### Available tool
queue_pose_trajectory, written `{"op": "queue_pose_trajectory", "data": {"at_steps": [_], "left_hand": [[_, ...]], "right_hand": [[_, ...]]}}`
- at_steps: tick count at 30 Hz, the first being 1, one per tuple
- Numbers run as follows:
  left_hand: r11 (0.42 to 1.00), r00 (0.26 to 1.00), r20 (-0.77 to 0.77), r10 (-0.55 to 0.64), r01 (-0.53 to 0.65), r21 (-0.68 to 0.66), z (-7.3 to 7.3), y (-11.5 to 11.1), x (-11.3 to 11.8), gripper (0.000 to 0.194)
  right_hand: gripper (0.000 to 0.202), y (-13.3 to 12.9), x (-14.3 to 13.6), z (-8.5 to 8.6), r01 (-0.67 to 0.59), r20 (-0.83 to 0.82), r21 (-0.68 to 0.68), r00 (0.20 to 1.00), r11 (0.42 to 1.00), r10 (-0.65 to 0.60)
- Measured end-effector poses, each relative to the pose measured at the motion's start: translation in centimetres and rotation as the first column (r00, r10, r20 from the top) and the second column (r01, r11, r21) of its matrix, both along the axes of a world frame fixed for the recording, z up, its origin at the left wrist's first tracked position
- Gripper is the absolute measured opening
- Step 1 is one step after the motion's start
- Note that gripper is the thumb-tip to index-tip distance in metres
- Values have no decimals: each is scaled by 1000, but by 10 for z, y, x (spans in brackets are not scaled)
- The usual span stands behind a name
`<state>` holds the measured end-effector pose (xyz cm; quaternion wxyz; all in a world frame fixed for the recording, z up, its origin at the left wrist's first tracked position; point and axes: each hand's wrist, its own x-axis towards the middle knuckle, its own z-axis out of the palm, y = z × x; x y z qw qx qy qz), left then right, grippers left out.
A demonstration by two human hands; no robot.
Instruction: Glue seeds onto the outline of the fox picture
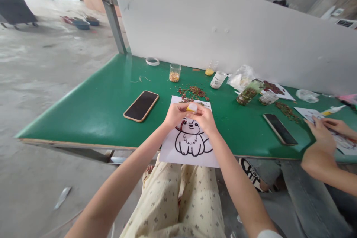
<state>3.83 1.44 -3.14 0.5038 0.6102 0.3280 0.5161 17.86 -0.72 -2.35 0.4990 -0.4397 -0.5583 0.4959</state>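
My left hand (176,114) and my right hand (205,118) meet over the upper part of a paper sheet. Between them they grip a small white-and-yellow glue bottle (192,108), largely covered by the fingers. Beneath is the white sheet (167,153), printed with a black-outlined cartoon animal (190,143). Dark red bits (182,123) lie on the left side of its face. Loose mixed seeds (196,92) are scattered on the green tabletop just beyond the sheet, and some rest on its top edge. My hands hide the top of the drawing.
A phone (141,106) lies left of the sheet. Behind stand a jar of corn kernels (174,73), a whitish jar (218,80) and a tilted seed jar (249,93). At right, another person's hands (320,131) work over paper, near a second phone (280,129). A white panel (223,26) borders the back.
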Motion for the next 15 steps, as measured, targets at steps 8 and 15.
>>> {"op": "queue_pose_trajectory", "data": {"at_steps": [8, 15], "left_hand": [[1000, 1000, -2, -6, 6, -19, -1, 1, 0, 30], [1000, 999, -30, 25, -25, 0, 2, -1, -1, 31]], "right_hand": [[43, -2, 0, 1, -8, -11, 5, 1000, 1000, 8], [48, 3, 1, 0, -15, -7, -5, 1000, 1000, 15]]}}
